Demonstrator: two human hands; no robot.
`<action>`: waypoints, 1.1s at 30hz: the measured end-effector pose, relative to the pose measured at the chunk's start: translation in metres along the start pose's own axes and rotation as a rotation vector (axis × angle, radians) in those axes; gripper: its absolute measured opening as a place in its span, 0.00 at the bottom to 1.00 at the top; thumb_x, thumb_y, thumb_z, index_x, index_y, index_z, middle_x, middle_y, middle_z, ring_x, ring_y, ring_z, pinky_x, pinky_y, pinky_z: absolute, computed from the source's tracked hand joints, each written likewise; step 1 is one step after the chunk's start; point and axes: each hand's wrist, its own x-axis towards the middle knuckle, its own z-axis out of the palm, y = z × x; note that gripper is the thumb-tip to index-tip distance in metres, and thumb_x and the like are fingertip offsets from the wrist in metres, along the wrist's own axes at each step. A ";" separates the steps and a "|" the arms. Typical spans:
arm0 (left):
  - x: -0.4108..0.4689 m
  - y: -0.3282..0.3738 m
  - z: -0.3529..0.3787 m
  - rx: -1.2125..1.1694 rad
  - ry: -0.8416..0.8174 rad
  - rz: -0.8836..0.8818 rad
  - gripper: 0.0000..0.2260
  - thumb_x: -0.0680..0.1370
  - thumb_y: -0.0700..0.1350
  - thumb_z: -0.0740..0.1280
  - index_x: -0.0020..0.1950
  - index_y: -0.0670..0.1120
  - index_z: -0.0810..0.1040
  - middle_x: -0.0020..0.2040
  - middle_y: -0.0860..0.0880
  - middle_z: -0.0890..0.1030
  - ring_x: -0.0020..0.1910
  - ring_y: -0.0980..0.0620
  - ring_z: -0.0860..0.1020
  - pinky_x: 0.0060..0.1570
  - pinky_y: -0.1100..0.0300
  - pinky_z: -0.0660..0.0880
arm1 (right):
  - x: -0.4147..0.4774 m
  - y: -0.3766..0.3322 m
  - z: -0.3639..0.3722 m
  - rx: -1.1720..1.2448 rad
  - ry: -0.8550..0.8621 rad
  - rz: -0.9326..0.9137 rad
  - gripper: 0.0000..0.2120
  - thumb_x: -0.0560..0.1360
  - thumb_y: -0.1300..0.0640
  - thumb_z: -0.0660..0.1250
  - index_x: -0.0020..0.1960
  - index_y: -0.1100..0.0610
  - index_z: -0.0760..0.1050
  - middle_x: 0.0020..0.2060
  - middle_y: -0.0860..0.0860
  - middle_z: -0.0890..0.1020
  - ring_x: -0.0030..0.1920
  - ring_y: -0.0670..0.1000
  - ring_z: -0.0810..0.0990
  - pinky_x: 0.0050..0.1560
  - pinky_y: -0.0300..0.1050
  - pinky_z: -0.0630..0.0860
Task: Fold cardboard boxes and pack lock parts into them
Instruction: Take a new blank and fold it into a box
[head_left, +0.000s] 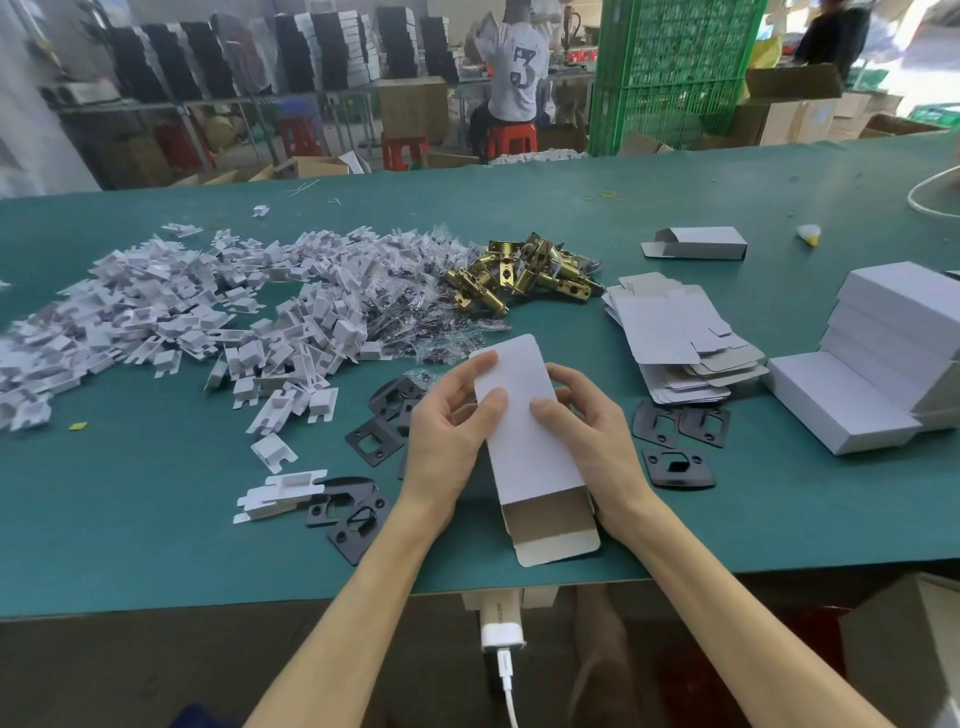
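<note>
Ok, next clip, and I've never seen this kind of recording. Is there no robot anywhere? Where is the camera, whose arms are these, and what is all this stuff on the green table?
There is no machine here. A person works with bare hands, and the single camera sits on their head, looking forward and down. The left hand and right hand both hold a white cardboard box, with its near end open and the flap out. On the green table lie a heap of white card inserts, brass lock latches, black metal plates and flat unfolded boxes. At the right are stacked closed boxes.
</note>
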 end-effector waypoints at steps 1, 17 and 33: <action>0.000 0.000 0.000 -0.006 0.000 0.000 0.16 0.81 0.39 0.72 0.68 0.50 0.81 0.59 0.50 0.86 0.53 0.52 0.85 0.52 0.55 0.83 | 0.000 0.000 0.000 0.004 0.002 0.002 0.18 0.73 0.50 0.71 0.63 0.48 0.79 0.43 0.49 0.83 0.45 0.54 0.85 0.44 0.48 0.83; 0.001 0.000 -0.002 -0.015 -0.078 -0.010 0.18 0.82 0.39 0.69 0.71 0.50 0.79 0.64 0.50 0.84 0.61 0.48 0.82 0.60 0.47 0.81 | 0.000 0.000 0.001 0.011 -0.007 -0.008 0.12 0.80 0.54 0.70 0.63 0.49 0.78 0.51 0.59 0.82 0.46 0.56 0.85 0.43 0.49 0.83; -0.002 0.000 0.004 0.053 -0.065 -0.052 0.12 0.80 0.44 0.72 0.64 0.47 0.80 0.57 0.44 0.85 0.49 0.52 0.84 0.44 0.59 0.82 | -0.002 -0.002 0.002 0.028 0.037 -0.010 0.14 0.78 0.56 0.73 0.62 0.52 0.76 0.51 0.58 0.83 0.45 0.56 0.85 0.42 0.52 0.84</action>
